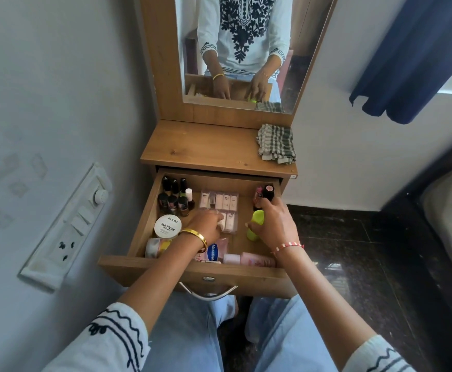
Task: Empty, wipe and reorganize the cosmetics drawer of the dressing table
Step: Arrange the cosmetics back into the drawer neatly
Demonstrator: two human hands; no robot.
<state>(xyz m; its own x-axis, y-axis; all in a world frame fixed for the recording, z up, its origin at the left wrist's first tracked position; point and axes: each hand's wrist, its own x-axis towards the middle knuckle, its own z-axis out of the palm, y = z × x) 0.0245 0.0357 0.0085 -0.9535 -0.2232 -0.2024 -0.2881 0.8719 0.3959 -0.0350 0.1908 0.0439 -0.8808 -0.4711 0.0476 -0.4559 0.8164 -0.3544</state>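
The wooden drawer (192, 267) of the dressing table stands pulled out. My right hand (276, 224) grips a lime-green bottle (255, 230) at the drawer's right side, beside a dark-capped bottle (267, 193). My left hand (208, 224) rests on clear sachet packs (223, 201) in the middle; whether it holds one is unclear. Nail polish bottles (175, 197) stand at the back left. A white nail polish remover tub (167, 226) sits below them. A Vaseline bottle (213, 252) and a pink bottle (257, 259) lie along the front.
A folded checked cloth (276, 143) lies on the right of the tabletop (198, 149). The mirror (241, 49) rises behind. A wall switchboard (69, 226) is on the left, a dark bed frame (420, 197) on the right. The drawer handle (208, 291) faces my knees.
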